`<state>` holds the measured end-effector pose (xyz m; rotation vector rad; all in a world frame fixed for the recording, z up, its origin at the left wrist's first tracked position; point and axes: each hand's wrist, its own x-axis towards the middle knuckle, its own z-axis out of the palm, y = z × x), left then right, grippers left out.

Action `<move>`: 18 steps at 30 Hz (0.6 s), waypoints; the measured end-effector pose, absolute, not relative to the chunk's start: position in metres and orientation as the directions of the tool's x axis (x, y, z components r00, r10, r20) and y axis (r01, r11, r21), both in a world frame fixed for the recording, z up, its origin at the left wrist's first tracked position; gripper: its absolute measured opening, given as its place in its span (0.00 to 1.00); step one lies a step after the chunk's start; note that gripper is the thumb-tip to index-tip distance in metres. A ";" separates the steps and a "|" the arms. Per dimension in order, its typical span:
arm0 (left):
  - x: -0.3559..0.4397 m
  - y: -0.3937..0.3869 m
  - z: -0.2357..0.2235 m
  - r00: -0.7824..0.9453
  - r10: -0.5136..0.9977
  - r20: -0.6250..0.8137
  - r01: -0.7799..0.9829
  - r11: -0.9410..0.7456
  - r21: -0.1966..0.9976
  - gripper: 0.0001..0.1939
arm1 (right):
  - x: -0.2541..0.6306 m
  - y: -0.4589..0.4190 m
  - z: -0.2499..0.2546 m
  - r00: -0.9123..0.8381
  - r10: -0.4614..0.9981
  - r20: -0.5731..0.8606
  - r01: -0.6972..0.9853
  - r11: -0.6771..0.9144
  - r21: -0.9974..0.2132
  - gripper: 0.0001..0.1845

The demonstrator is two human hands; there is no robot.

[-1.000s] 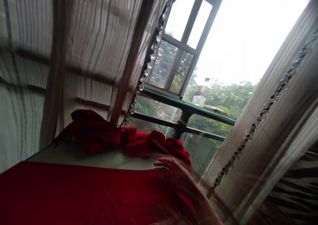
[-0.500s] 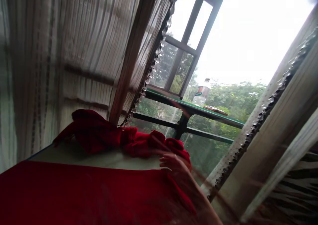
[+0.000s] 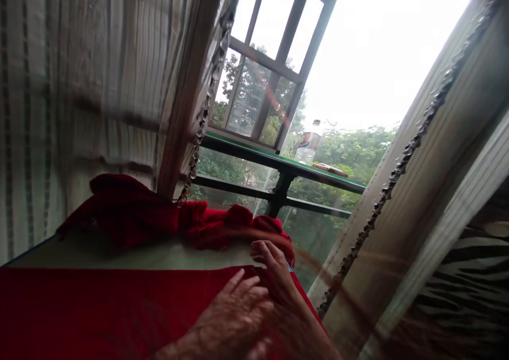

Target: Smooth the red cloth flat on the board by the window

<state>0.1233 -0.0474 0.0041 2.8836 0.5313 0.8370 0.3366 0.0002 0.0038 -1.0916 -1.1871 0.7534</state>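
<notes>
A flat red cloth (image 3: pixel 99 307) covers the near part of a pale board-like surface (image 3: pixel 151 258). My left hand (image 3: pixel 234 309) is over this cloth near its right side, fingers apart and slightly blurred. Just beyond it, my right hand (image 3: pixel 276 267) is at the cloth's far right corner, with its fingers bent and apart; no held thing shows in them. Part of the right forearm is behind the left hand. Bunched red fabric (image 3: pixel 131 211) lies along the far edge of the pale surface, ending close to my right hand.
Sheer striped curtains (image 3: pixel 119 58) hang at the left, and another curtain (image 3: pixel 397 217) at the right. Between them is a window (image 3: pixel 274 73) with a green sill (image 3: pixel 254 156). A plastic bottle (image 3: pixel 308 142) stands there beside a flat object (image 3: pixel 331 169). Zebra-striped fabric (image 3: pixel 469 264) is at the right.
My left hand has come into view over the flat red cloth. My right hand stays near the corner, its fingers now more bent. The view has shifted slightly to the right.
</notes>
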 end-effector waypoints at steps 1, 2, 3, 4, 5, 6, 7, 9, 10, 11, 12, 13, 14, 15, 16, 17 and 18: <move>0.119 -0.044 0.012 0.806 0.394 0.442 0.328 -0.918 0.220 0.33 | 0.335 0.000 0.004 0.236 0.907 0.349 0.101 0.334 -0.937 0.28; 0.113 -0.042 0.020 0.813 0.453 0.366 0.378 -0.888 0.262 0.36 | 0.333 0.000 0.004 0.224 0.907 0.358 0.119 0.339 -0.933 0.29; 0.108 -0.041 0.027 0.810 0.512 0.285 0.436 -0.851 0.292 0.38 | 0.331 -0.001 0.004 0.213 0.906 0.365 0.134 0.343 -0.930 0.31; 0.103 -0.040 0.031 0.798 0.563 0.214 0.490 -0.813 0.315 0.41 | 0.329 -0.001 0.005 0.204 0.906 0.370 0.147 0.345 -0.927 0.32; 0.099 -0.040 0.032 0.787 0.595 0.164 0.526 -0.786 0.325 0.43 | 0.328 -0.001 0.005 0.196 0.907 0.373 0.158 0.346 -0.925 0.32; 0.096 -0.040 0.031 0.779 0.612 0.133 0.548 -0.769 0.328 0.45 | 0.327 -0.002 0.005 0.191 0.907 0.375 0.167 0.347 -0.923 0.32; 0.093 -0.040 0.027 0.778 0.616 0.123 0.554 -0.765 0.328 0.47 | 0.327 -0.002 0.005 0.187 0.908 0.376 0.174 0.346 -0.922 0.31; 0.091 -0.037 0.016 0.784 0.603 0.148 0.541 -0.780 0.315 0.50 | 0.327 -0.004 0.005 0.184 0.907 0.378 0.183 0.346 -0.920 0.29; 0.091 -0.036 0.010 0.788 0.594 0.165 0.532 -0.790 0.305 0.52 | 0.328 -0.005 0.005 0.185 0.906 0.380 0.186 0.347 -0.919 0.28; 0.091 -0.034 0.005 0.791 0.586 0.178 0.524 -0.798 0.298 0.53 | 0.328 -0.005 0.006 0.186 0.905 0.382 0.190 0.349 -0.918 0.27; 0.091 -0.033 0.002 0.793 0.579 0.189 0.517 -0.804 0.294 0.54 | 0.329 -0.005 0.006 0.186 0.904 0.386 0.193 0.351 -0.916 0.27; 0.091 -0.032 0.001 0.796 0.575 0.190 0.513 -0.807 0.292 0.55 | 0.329 -0.004 0.006 0.186 0.902 0.390 0.197 0.354 -0.914 0.28; 0.092 -0.031 0.001 0.798 0.576 0.177 0.516 -0.806 0.290 0.55 | 0.330 -0.003 0.006 0.187 0.899 0.396 0.203 0.358 -0.911 0.28; 0.092 -0.032 0.003 0.798 0.581 0.158 0.525 -0.800 0.289 0.55 | 0.331 -0.001 0.006 0.193 0.895 0.402 0.210 0.363 -0.908 0.28; 0.092 -0.032 0.005 0.796 0.590 0.139 0.538 -0.793 0.287 0.55 | 0.332 0.001 0.005 0.202 0.890 0.409 0.217 0.367 -0.905 0.28; 0.092 -0.033 0.008 0.792 0.598 0.125 0.548 -0.786 0.285 0.54 | 0.333 0.004 0.004 0.216 0.884 0.416 0.223 0.370 -0.902 0.28; 0.092 -0.034 0.010 0.788 0.604 0.120 0.555 -0.781 0.286 0.54 | 0.334 0.006 0.003 0.235 0.877 0.419 0.226 0.370 -0.901 0.27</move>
